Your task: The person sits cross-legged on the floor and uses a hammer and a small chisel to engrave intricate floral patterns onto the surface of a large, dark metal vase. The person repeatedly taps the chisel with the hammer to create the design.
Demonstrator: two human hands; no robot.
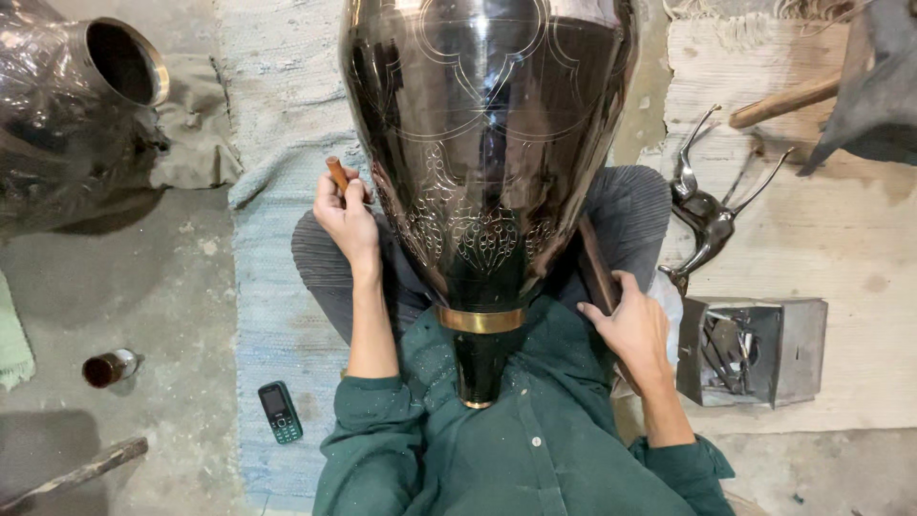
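Note:
A large dark metal vase (487,124) with fine engraved patterns lies in my lap, its brass-banded neck (480,321) pointing toward my chest. My left hand (346,218) is closed around a small tool with a reddish-brown wooden handle (337,174), held against the vase's left side. My right hand (630,330) grips a dark flat wooden piece (597,268) beside the vase's right side. I sit cross-legged in grey trousers and a green shirt.
A second dark vase (67,96) lies at the top left on cloth. A green phone (280,412) rests on the pale blue rug. A small cup (107,368) and a stick (72,475) lie on the floor. Metal figurine (705,215) and open metal box (750,349) sit right.

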